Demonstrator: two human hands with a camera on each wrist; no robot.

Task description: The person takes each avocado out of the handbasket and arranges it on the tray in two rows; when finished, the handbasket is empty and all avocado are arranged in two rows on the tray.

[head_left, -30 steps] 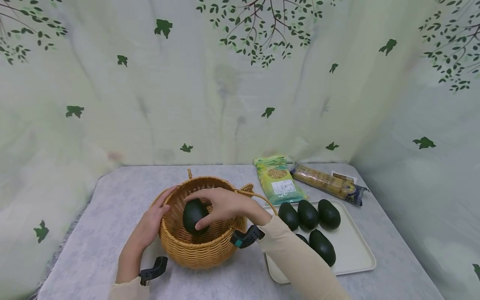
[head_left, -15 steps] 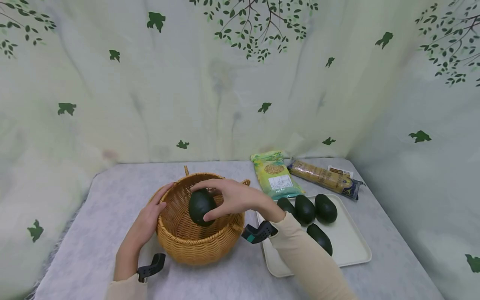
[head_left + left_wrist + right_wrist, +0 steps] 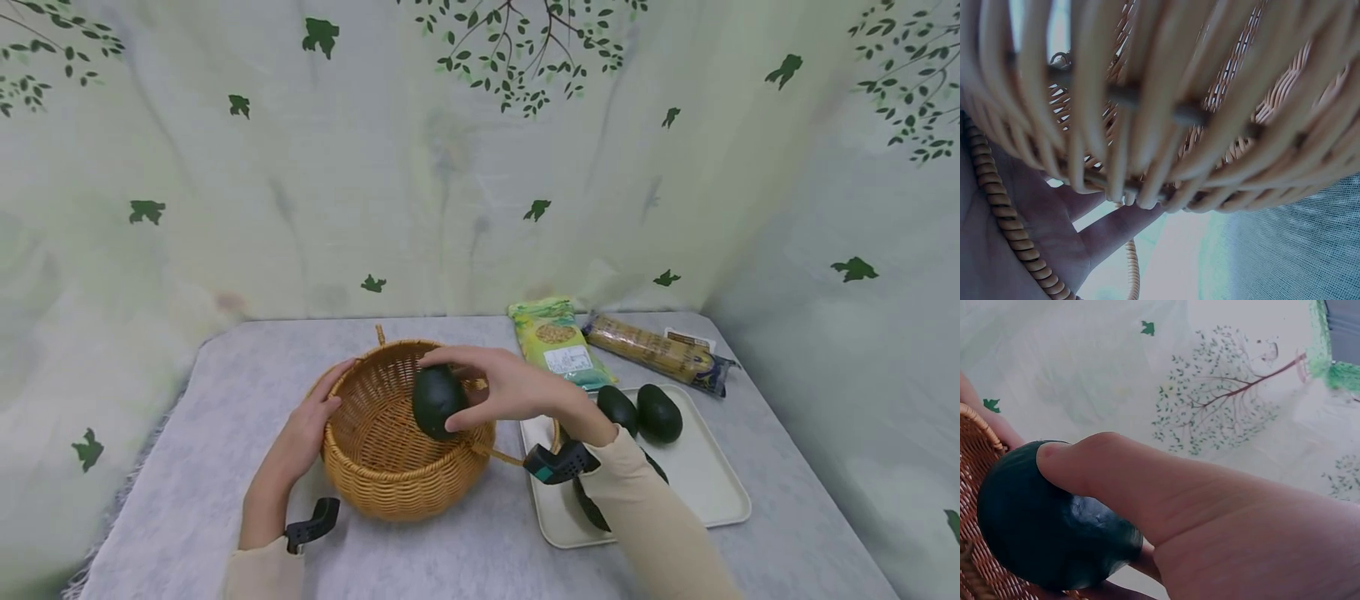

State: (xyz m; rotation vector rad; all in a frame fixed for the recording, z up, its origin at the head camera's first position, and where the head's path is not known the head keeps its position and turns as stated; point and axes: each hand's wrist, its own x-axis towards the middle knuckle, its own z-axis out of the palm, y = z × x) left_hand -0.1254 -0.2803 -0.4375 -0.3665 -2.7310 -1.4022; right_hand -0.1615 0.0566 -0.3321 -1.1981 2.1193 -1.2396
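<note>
Mid-transfer, apparently: right hand (image 3: pixel 517 390) clamped around one dark green oval avocado (image 3: pixel 437 402), held above the right rim of the round woven wicker basket (image 3: pixel 390 475). Left hand (image 3: pixel 303 432) curled over the basket's left rim, steadying it. Next move, likely, a steady carry clear of the rim. Right of the basket: one cream rectangular tray (image 3: pixel 712 492) with at least three more avocados (image 3: pixel 658 412), partly hidden by the sleeve; behind it, two food packets (image 3: pixel 558 346).
</note>
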